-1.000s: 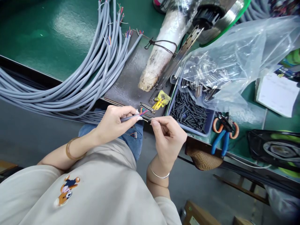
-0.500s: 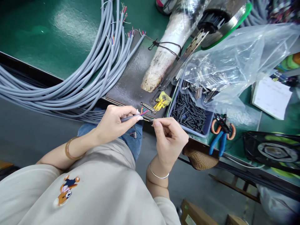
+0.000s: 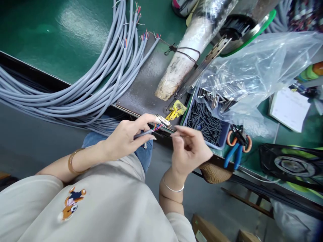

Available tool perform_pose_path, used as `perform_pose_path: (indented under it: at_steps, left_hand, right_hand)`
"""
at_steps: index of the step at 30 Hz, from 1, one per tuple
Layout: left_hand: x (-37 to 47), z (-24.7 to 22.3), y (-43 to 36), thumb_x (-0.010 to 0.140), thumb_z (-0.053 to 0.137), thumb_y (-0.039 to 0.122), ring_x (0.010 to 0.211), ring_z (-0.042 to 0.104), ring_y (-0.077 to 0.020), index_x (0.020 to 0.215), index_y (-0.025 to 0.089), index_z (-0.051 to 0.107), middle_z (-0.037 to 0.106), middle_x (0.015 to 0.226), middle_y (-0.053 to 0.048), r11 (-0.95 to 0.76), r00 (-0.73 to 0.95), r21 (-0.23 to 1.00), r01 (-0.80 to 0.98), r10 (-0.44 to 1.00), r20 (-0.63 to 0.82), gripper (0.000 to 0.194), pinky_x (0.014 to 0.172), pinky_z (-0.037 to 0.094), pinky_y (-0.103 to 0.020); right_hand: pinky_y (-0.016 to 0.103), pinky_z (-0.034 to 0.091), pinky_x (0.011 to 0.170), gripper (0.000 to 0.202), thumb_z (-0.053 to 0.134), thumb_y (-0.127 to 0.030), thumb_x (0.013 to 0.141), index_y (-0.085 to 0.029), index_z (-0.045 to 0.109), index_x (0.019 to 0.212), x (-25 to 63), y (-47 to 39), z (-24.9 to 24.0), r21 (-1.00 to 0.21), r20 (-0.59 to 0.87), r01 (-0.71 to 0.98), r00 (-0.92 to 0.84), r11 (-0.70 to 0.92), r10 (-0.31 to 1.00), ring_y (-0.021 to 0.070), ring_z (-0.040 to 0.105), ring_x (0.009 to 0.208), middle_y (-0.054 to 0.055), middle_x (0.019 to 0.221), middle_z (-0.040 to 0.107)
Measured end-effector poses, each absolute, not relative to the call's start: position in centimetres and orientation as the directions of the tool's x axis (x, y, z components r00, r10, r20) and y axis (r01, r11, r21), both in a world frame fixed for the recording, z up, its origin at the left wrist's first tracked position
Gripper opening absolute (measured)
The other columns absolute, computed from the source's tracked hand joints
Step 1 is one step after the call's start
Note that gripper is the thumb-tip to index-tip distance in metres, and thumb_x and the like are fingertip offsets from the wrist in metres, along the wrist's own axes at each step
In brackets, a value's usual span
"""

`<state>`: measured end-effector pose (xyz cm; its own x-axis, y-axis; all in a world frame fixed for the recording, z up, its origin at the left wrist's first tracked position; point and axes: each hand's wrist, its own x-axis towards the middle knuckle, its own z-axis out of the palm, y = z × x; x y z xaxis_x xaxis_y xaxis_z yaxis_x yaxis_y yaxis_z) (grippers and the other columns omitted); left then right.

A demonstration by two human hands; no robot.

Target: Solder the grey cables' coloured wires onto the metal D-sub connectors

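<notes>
While your left hand (image 3: 123, 137) holds a grey cable (image 3: 144, 134) between thumb and fingers, the cable's colored wires (image 3: 156, 127) poke out and reach to the plug (image 3: 164, 121), which is to the left of the tray (image 3: 225, 134). Your pointing finger seems to touch the left end of the plug. The plug is by the near edge of the dark board (image 3: 140, 90), just beside the yellow clip (image 3: 174, 113). Your right hand (image 3: 190, 149) is near the plug too, close to the left near corner of the tray. Its thumb and first finger make a small, narrow pinch, but I cannot tell if you have something tiny in there.

Lots of little black tubes (image 3: 205, 124) fill the tray. A clear bag (image 3: 272, 67) lies over its far side, with shiny metal bits (image 3: 227, 82) inside. Right of the tray are pliers (image 3: 230, 156) with blue handles, and farther right is a white pad (image 3: 290, 109). Well to the left of the tray lies a big bunch (image 3: 101, 77) of grey cables.
</notes>
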<state>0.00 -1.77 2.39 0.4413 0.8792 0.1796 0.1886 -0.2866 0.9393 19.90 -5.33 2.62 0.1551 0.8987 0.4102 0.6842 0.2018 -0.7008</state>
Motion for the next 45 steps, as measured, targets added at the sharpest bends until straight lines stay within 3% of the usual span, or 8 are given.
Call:
perform_pose_path:
  at_steps: [5,12,19,27,33,36,40,45]
  left_hand:
    - [0.3,2.3,-2.2,0.101,0.056,0.014,0.081,0.074,-0.0103,0.108,0.016,0.072,0.080,0.094,-0.006,-0.567,0.500,0.798,0.206,0.762,0.412,0.017,0.074,0.055,-0.017]
    - [0.6,2.0,-2.2,0.102,0.052,0.016,0.080,0.073,-0.0078,0.099,0.020,0.070,0.079,0.096,-0.004,-0.695,0.397,0.630,0.347,0.717,0.573,0.019,0.070,0.052,-0.014]
    - [1.0,1.2,-2.5,0.095,0.063,0.013,0.062,0.060,-0.0053,0.091,0.018,0.069,0.075,0.109,-0.009,-0.597,0.262,0.737,0.316,0.802,0.537,0.009,0.063,0.051,-0.017]
    - [1.3,1.9,-1.9,0.095,0.062,0.011,0.076,0.072,-0.0120,0.088,0.017,0.069,0.079,0.086,-0.006,-0.527,0.243,0.825,0.203,0.843,0.479,0.011,0.067,0.055,-0.019]
    - [1.3,2.1,-1.5,0.094,0.062,0.009,0.071,0.068,-0.0108,0.084,0.015,0.066,0.077,0.082,-0.005,-0.520,0.293,0.826,0.218,0.842,0.453,0.012,0.062,0.050,-0.019]
    - [1.3,2.1,-1.4,0.093,0.061,0.007,0.072,0.068,-0.0104,0.085,0.015,0.066,0.076,0.084,-0.005,-0.533,0.294,0.817,0.217,0.834,0.466,0.012,0.061,0.049,-0.018]
    - [1.3,2.0,-1.2,0.094,0.061,0.008,0.076,0.069,-0.0111,0.088,0.016,0.066,0.077,0.085,-0.005,-0.536,0.281,0.814,0.222,0.835,0.473,0.012,0.060,0.048,-0.019]
    - [1.5,1.9,-0.8,0.094,0.061,0.009,0.070,0.066,-0.0093,0.086,0.016,0.065,0.075,0.084,-0.004,-0.536,0.303,0.811,0.235,0.833,0.463,0.012,0.061,0.048,-0.019]
  right_hand:
    - [0.024,0.030,0.045,0.023,0.070,-0.038,0.094,-0.024,0.077,0.111,20.2,-4.8,3.9,-0.790,0.236,0.604,0.137,0.108,0.962,0.0057,0.033,0.044,-0.002,0.076,0.072]
    - [0.027,0.051,0.054,0.018,0.067,-0.034,0.096,-0.023,0.080,0.102,19.4,-4.6,3.6,-0.834,0.198,0.542,0.114,0.106,0.974,0.0135,0.067,0.062,0.003,0.080,0.078]
    - [0.023,0.057,0.063,0.024,0.066,-0.015,0.095,-0.027,0.076,0.114,18.7,-5.1,2.6,-0.593,0.497,0.740,0.025,0.318,0.868,0.0112,0.072,0.069,0.001,0.090,0.080]
    - [0.021,0.054,0.066,0.035,0.065,-0.011,0.095,-0.029,0.071,0.124,19.6,-4.9,1.9,-0.261,0.647,0.862,-0.179,0.436,0.741,0.0109,0.074,0.070,0.001,0.092,0.081]
    - [0.027,0.032,0.039,0.030,0.061,-0.038,0.098,-0.030,0.072,0.125,20.2,-5.2,2.8,-0.564,0.721,0.687,0.140,0.458,0.679,0.0089,0.041,0.039,-0.007,0.054,0.051]
    - [0.025,0.035,0.036,0.031,0.060,-0.025,0.098,-0.035,0.067,0.127,19.7,-5.2,3.3,-0.625,0.762,0.608,0.338,0.490,0.553,0.0104,0.058,0.045,-0.005,0.071,0.066]
    - [0.030,0.064,0.063,0.034,0.065,-0.008,0.093,-0.030,0.067,0.119,19.4,-5.2,3.1,-0.632,0.666,0.668,0.208,0.393,0.716,0.0176,0.080,0.079,0.000,0.100,0.081]
    - [0.031,0.066,0.080,0.020,0.073,-0.008,0.088,-0.024,0.067,0.098,19.2,-4.4,2.1,-0.537,0.604,0.733,-0.011,0.417,0.797,0.0181,0.080,0.092,0.003,0.104,0.082]
